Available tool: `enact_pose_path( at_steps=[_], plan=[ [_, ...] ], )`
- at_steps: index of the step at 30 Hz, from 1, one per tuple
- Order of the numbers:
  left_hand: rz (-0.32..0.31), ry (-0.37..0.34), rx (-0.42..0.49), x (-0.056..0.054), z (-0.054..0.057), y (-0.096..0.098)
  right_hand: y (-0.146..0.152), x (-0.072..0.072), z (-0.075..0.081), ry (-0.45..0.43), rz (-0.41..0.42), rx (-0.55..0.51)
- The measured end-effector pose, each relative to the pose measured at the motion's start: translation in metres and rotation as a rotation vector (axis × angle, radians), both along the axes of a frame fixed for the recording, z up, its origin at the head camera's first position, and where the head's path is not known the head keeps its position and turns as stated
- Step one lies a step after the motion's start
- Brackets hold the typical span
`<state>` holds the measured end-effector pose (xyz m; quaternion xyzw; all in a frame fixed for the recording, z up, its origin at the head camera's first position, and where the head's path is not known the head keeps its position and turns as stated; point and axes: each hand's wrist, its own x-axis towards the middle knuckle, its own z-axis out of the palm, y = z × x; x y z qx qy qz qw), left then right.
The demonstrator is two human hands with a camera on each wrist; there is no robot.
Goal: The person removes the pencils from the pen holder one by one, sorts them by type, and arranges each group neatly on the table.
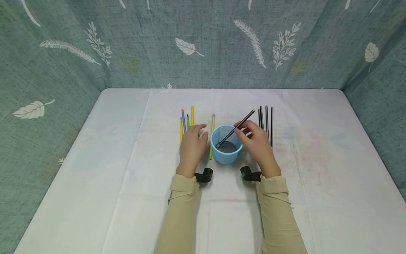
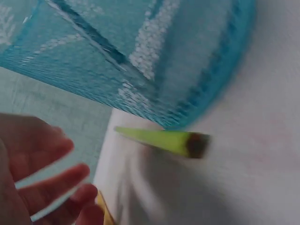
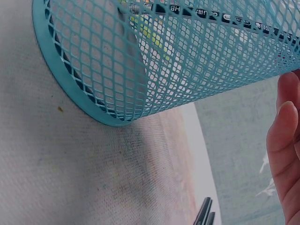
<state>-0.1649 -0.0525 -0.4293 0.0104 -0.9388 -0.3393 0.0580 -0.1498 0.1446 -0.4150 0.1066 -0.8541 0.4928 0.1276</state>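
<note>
A light blue mesh pencil cup (image 1: pixel 226 159) stands upright on the table between the hands. My right hand (image 1: pixel 258 143) pinches a black pencil (image 1: pixel 246 118) marked HB, which slants down into the cup. In the right wrist view, the lower part of that pencil (image 3: pixel 211 18) shows through the mesh. Left of the cup, my left hand (image 1: pixel 191 150) holds nothing, its fingers loosely spread. A lime-green pencil (image 1: pixel 210 152) lies on the table between that hand and the cup; its blunt dark end shows in the left wrist view.
Beyond the left hand lie several coloured pencils, among them a yellow one (image 1: pixel 192 113) and a purple one (image 1: pixel 183 119). Several black pencils (image 1: pixel 272 121) lie right of the right hand. A patterned green cloth (image 1: pixel 209 70) rises behind the white-covered table (image 1: pixel 88 197).
</note>
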Motion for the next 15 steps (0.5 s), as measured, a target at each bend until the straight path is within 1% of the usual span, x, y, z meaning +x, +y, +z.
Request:
enact_pose_path(
  at_steps=[2, 4, 6, 8, 10, 12, 13, 15],
  plan=[
    [-0.022, 0.024, 0.095, 0.000, 0.005, 0.000, 0.000, 0.000, 0.001, 0.001, -0.002, 0.003],
    [-0.057, 0.052, 0.186, 0.001, 0.010, 0.000, 0.000, 0.000, 0.001, 0.003, -0.003, 0.003],
    [-0.115, 0.072, 0.270, 0.001, 0.013, 0.000, 0.000, 0.000, 0.002, 0.007, -0.003, 0.001],
    [-0.195, 0.067, 0.343, 0.001, 0.016, 0.000, 0.001, 0.000, 0.002, 0.013, 0.001, -0.003],
    [-0.299, 0.028, 0.421, 0.003, 0.018, 0.000, 0.001, 0.000, 0.002, 0.018, 0.004, -0.011],
    [-0.404, -0.033, 0.484, 0.005, 0.022, 0.000, 0.001, 0.000, 0.002, 0.026, 0.006, -0.018],
    [-0.451, -0.061, 0.502, 0.008, 0.025, 0.001, 0.002, 0.000, 0.002, 0.030, 0.005, -0.020],
    [-0.521, -0.103, 0.533, 0.012, 0.031, 0.001, 0.002, 0.000, 0.001, 0.034, 0.002, -0.026]
  ],
)
